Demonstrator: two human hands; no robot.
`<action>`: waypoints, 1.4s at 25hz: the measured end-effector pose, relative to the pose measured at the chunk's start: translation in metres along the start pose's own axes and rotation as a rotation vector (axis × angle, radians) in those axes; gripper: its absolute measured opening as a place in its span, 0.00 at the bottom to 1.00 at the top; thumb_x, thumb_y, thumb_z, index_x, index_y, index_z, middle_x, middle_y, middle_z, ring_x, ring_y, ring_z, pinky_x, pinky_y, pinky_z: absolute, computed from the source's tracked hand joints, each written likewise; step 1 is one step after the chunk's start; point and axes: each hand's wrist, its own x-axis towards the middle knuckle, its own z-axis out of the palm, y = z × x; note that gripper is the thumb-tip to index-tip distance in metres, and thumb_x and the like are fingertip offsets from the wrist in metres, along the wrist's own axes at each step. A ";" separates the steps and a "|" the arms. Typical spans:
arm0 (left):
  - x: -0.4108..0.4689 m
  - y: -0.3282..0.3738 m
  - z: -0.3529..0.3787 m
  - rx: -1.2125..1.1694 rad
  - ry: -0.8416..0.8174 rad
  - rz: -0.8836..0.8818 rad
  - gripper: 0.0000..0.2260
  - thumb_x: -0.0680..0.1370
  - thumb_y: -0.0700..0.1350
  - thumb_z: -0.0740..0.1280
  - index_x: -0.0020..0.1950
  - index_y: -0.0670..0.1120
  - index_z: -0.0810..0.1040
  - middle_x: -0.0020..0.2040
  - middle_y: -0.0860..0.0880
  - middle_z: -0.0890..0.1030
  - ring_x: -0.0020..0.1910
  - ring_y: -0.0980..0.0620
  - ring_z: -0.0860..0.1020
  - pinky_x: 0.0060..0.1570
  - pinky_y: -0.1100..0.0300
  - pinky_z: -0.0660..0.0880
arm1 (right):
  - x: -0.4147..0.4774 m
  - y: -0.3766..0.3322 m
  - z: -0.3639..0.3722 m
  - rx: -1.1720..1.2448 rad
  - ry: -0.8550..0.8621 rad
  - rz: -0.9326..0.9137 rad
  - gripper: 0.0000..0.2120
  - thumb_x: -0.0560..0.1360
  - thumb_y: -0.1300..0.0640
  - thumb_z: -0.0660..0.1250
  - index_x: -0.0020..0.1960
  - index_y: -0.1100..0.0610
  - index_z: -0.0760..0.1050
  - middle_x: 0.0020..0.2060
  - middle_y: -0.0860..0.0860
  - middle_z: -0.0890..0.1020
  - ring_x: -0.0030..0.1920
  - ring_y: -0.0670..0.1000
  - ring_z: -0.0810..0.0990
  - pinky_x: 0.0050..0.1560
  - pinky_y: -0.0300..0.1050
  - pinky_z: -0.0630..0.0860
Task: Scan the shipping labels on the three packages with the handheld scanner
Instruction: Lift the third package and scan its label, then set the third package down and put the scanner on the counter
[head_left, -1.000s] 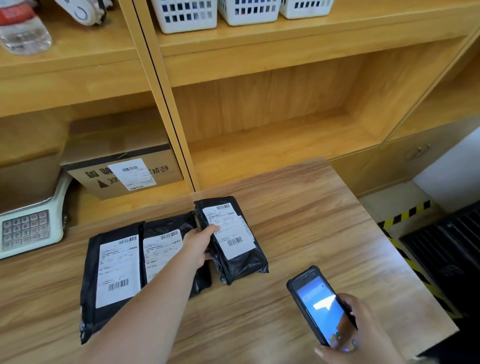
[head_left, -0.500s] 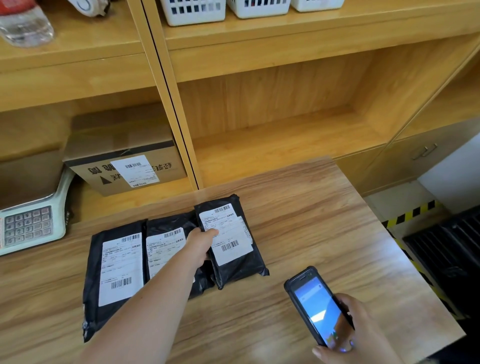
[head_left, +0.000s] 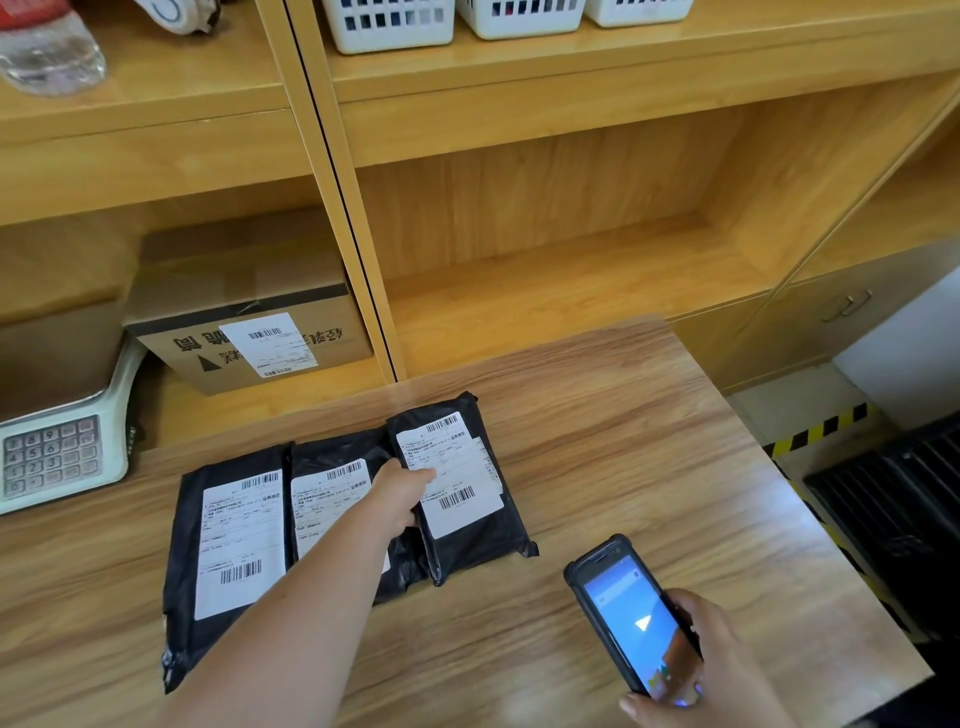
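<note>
Left hand (head_left: 402, 493) unmoved on package (head_left: 460, 488); wooden table (head_left: 649, 441).

Parcel depot — scale (head_left: 62, 447), labelled carton (head_left: 249, 332)

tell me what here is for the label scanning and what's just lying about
For the job: scanner in right hand; three black packages; left hand on the right one.

Lying about: cardboard box, scale, white baskets, water bottle.
</note>
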 end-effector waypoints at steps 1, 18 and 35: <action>-0.003 0.001 0.000 -0.007 -0.005 0.000 0.14 0.79 0.38 0.67 0.64 0.43 0.73 0.65 0.41 0.80 0.60 0.39 0.79 0.60 0.38 0.74 | 0.000 0.000 0.000 -0.006 0.011 -0.006 0.53 0.66 0.52 0.90 0.82 0.53 0.64 0.65 0.49 0.69 0.65 0.47 0.68 0.73 0.48 0.72; -0.073 -0.014 -0.049 -0.117 0.033 0.162 0.29 0.78 0.37 0.68 0.78 0.48 0.64 0.65 0.42 0.78 0.66 0.43 0.76 0.59 0.47 0.78 | 0.047 0.001 0.025 -0.201 0.041 -0.156 0.51 0.73 0.52 0.85 0.85 0.61 0.59 0.59 0.49 0.72 0.56 0.44 0.73 0.58 0.38 0.78; -0.101 -0.145 -0.078 -0.364 0.079 0.103 0.18 0.77 0.32 0.66 0.65 0.45 0.77 0.58 0.40 0.84 0.58 0.39 0.82 0.60 0.43 0.76 | 0.120 0.023 0.072 -0.396 0.081 0.084 0.46 0.77 0.46 0.80 0.84 0.63 0.60 0.76 0.61 0.69 0.77 0.64 0.71 0.81 0.58 0.70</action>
